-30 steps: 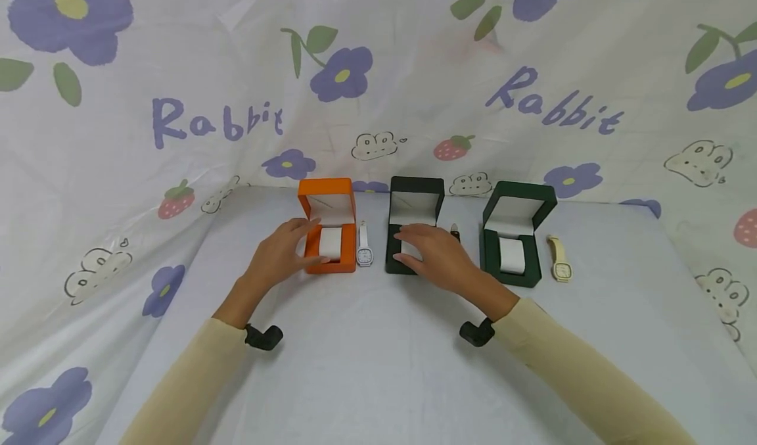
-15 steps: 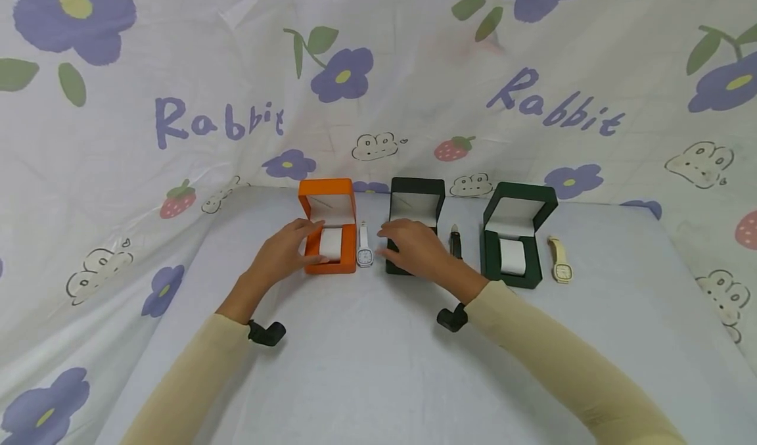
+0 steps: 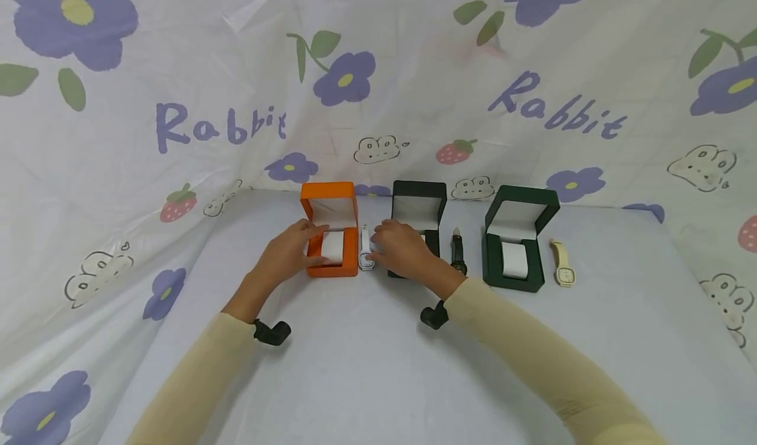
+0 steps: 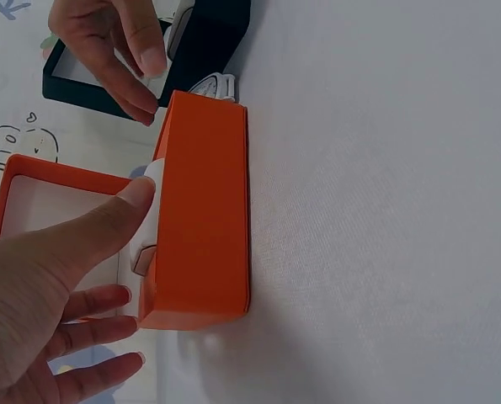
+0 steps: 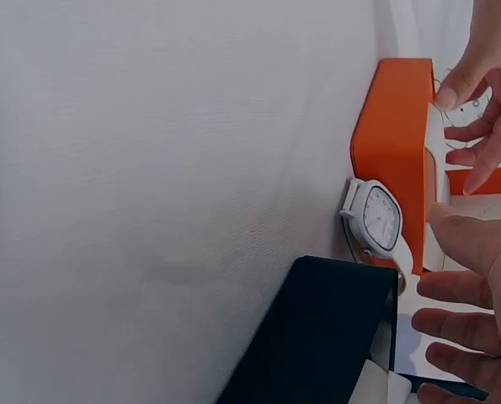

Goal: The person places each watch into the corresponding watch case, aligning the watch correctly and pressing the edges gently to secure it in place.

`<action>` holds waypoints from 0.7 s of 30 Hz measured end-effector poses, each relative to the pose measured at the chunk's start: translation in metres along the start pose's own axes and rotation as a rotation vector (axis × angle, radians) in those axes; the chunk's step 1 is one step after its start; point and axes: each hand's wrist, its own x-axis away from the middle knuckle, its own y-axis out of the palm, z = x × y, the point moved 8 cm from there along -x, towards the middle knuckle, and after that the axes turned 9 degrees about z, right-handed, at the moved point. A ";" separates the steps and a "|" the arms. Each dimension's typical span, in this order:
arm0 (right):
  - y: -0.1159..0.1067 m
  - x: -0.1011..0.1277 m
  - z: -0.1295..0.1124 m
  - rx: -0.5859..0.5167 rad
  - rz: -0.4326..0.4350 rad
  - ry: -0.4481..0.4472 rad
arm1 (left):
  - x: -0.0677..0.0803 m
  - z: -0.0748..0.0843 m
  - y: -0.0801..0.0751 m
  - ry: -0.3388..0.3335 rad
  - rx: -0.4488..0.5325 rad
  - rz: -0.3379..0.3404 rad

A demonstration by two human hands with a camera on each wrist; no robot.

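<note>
1. at the middle of the head view, the left hand (image 3: 290,253) rests on the open orange square watch box (image 3: 331,234); its thumb presses the white pillow cushion (image 3: 334,246) inside, and the other fingers lie loosely apart along the box's left wall.
2. just right of that box, the white square-faced wristwatch (image 3: 366,253) lies flat on the pale cloth-covered table (image 3: 367,366), touching or nearly touching the box's side.
3. the right hand (image 3: 402,251) sits over this watch with fingers spread and lightly bent; whether the fingertips (image 5: 452,231) already touch the strap cannot be told.
4. behind the right hand stands an open black watch box (image 3: 418,215), partly covered by the hand.
5. right of it lies a dark-strapped wristwatch (image 3: 457,256), then an open dark green watch box (image 3: 516,248) with its own white cushion, and at the far right a cream wristwatch (image 3: 562,264).
6. across the upper frame hangs a white sheet printed with purple flowers (image 3: 378,70), strawberries and the word "rabbit".
</note>
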 end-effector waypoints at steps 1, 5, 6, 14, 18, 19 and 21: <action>0.001 -0.001 -0.001 0.007 0.000 0.000 | 0.000 0.000 0.001 -0.005 -0.001 -0.003; 0.005 -0.003 -0.003 -0.007 0.009 -0.004 | 0.000 -0.001 0.006 -0.010 -0.011 -0.022; 0.007 -0.004 -0.003 -0.012 0.009 -0.003 | 0.001 -0.001 0.008 -0.010 -0.013 -0.027; 0.019 -0.013 -0.005 0.067 0.007 -0.004 | -0.002 0.001 0.008 0.002 -0.067 -0.048; 0.023 -0.016 -0.006 0.054 -0.001 0.024 | -0.005 0.004 0.007 0.006 -0.077 -0.065; 0.024 -0.016 -0.006 0.049 -0.002 0.035 | -0.006 0.005 0.006 0.006 -0.079 -0.068; 0.025 -0.017 -0.006 0.041 0.007 0.049 | -0.007 0.006 0.005 0.009 -0.083 -0.071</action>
